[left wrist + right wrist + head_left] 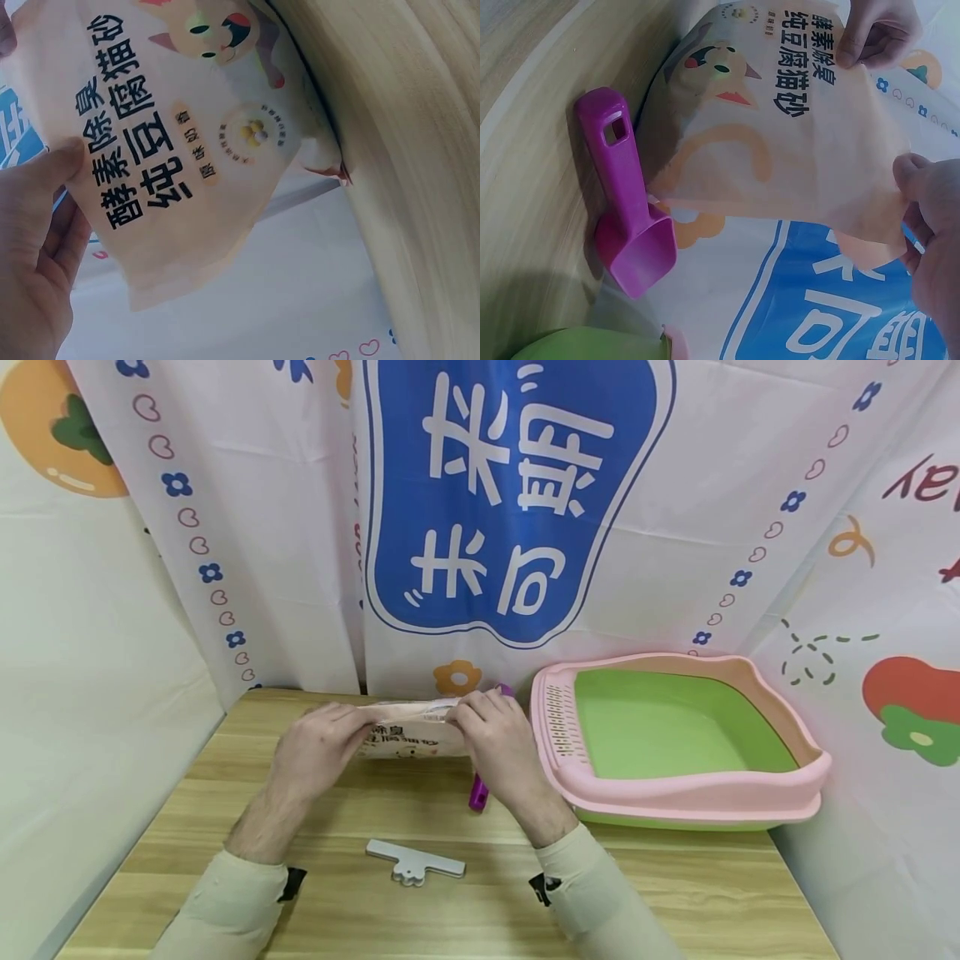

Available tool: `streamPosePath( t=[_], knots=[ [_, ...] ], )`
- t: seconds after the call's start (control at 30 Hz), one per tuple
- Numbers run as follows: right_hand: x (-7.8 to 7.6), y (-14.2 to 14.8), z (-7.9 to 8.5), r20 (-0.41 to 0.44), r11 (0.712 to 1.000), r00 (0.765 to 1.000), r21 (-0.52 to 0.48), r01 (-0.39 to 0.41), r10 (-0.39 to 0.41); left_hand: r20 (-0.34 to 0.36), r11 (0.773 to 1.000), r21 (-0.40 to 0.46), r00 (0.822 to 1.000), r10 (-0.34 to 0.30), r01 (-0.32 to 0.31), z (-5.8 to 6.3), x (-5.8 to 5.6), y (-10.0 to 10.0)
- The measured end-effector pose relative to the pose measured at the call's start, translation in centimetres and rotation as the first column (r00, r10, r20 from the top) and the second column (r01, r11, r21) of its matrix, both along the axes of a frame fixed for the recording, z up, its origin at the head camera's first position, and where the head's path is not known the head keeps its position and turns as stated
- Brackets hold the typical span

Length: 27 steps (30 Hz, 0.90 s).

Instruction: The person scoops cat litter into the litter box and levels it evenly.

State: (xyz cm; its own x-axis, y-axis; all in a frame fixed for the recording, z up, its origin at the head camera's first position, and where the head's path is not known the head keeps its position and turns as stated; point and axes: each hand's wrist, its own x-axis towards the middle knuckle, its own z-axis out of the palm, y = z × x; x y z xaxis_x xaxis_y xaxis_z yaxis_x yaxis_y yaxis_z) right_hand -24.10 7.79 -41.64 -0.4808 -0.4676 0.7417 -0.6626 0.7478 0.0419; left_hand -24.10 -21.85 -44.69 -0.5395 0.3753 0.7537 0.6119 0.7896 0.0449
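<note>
A pale peach bag of cat litter (416, 743) stands upright on the table towards the back, with a cartoon cat and dark lettering on its front. My left hand (318, 747) pinches the bag's top edge at the left; in the left wrist view the thumb lies on the front of the bag (225, 217). At the right end of the same edge, my right hand (501, 747) pinches the bag between thumb and fingers. Close beside the bag (780, 165) lies a purple scoop (619, 172), mostly behind my right hand in the head view.
On the right stands a litter box (690, 797) with a pink rim and green tray. A light grey bag clip (412, 862) lies on the wooden table (345, 927) in front of the bag. A printed curtain (300, 568) hangs right behind the table.
</note>
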Motion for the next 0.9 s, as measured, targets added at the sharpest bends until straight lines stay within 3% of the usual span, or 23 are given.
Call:
streamPosePath(
  t=[0.43,0.57,0.7,0.9],
  knots=[
    [-0.3,0.4,-0.3,0.038,0.999,0.999,-0.022,0.025,-0.024,0.149,0.999,0.021,0.988,-0.036,0.033,1.8,1.1,0.0],
    [-0.2,0.5,-0.4,0.039,1.000,0.999,-0.020,0.023,-0.023,0.242,0.999,0.004,0.969,-0.042,0.043,2.8,0.6,-0.1],
    [-0.2,0.5,-0.5,0.037,1.000,0.999,-0.013,0.023,-0.023,0.411,0.996,-0.049,0.910,-0.054,0.081,3.9,-0.5,-0.5],
    [-0.2,0.5,-0.6,0.031,1.000,0.999,-0.012,0.016,-0.016,0.626,0.969,-0.130,0.775,-0.082,0.208,4.9,-3.1,-0.6]
  ],
)
